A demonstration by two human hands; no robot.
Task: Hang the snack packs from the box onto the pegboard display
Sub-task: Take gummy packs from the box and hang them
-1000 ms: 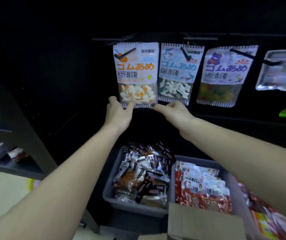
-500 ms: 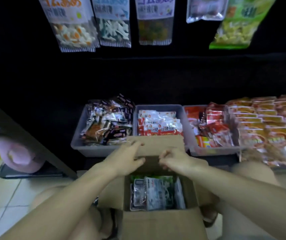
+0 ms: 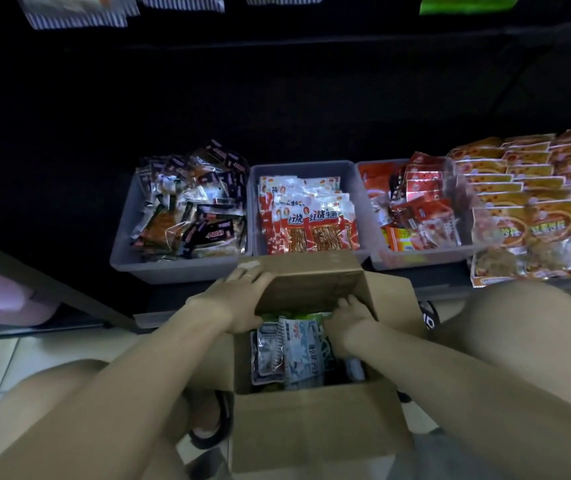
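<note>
The left hand (image 3: pixel 239 299) grips the far flap of the cardboard box (image 3: pixel 315 424), fingers over its top and thumb beneath. The right hand (image 3: pixel 348 323) reaches inside, fingers curled onto the upright snack packs (image 3: pixel 297 351), though whether it pinches one I cannot tell. Beyond the box, three grey bins (image 3: pixel 173 270) hold other snacks.

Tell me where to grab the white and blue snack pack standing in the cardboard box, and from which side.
Pinch the top edge of the white and blue snack pack, coming straight down from above. It stands on edge, packed between other packs inside the cardboard box, so only its top is exposed. The right hand is already there.
</note>
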